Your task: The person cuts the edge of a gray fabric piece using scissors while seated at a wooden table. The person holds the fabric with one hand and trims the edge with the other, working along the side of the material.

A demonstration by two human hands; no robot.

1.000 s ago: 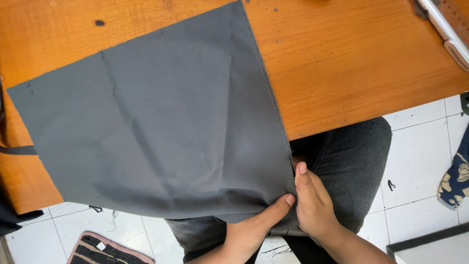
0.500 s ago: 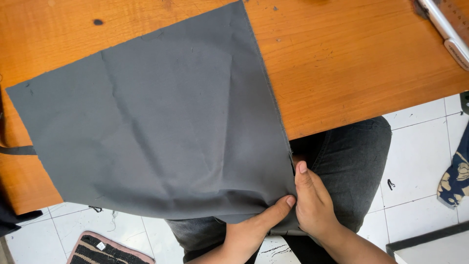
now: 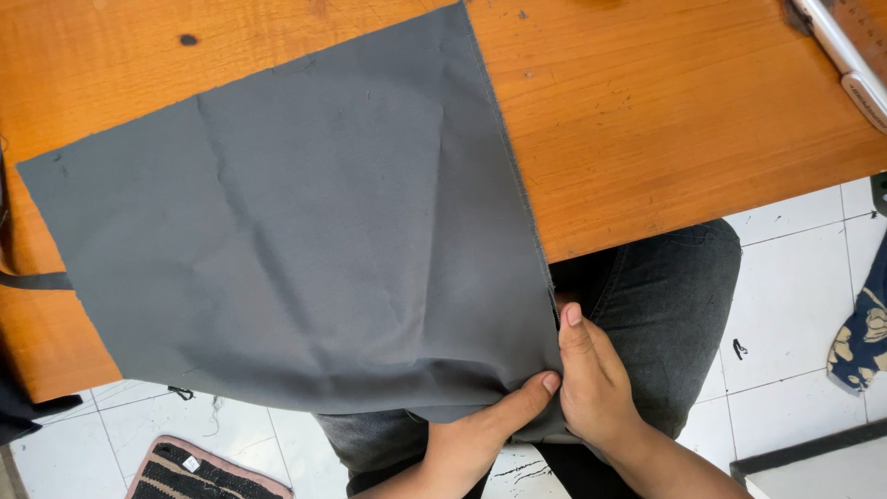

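A large sheet of dark grey fabric (image 3: 305, 240) lies spread over the orange wooden table (image 3: 665, 120), its near edge hanging off over my lap. My left hand (image 3: 490, 430) pinches the fabric's near right corner, thumb on top. My right hand (image 3: 591, 388) grips the same corner from the right, thumb pressed along the fabric's right edge. Both hands meet below the table's edge, above my dark jeans (image 3: 665, 296).
A white and grey ruler-like tool (image 3: 845, 60) lies at the table's far right corner. A black strap (image 3: 32, 280) sticks out at the left edge. On the white tiled floor are a striped mat (image 3: 199, 473) and a patterned blue cloth (image 3: 864, 337).
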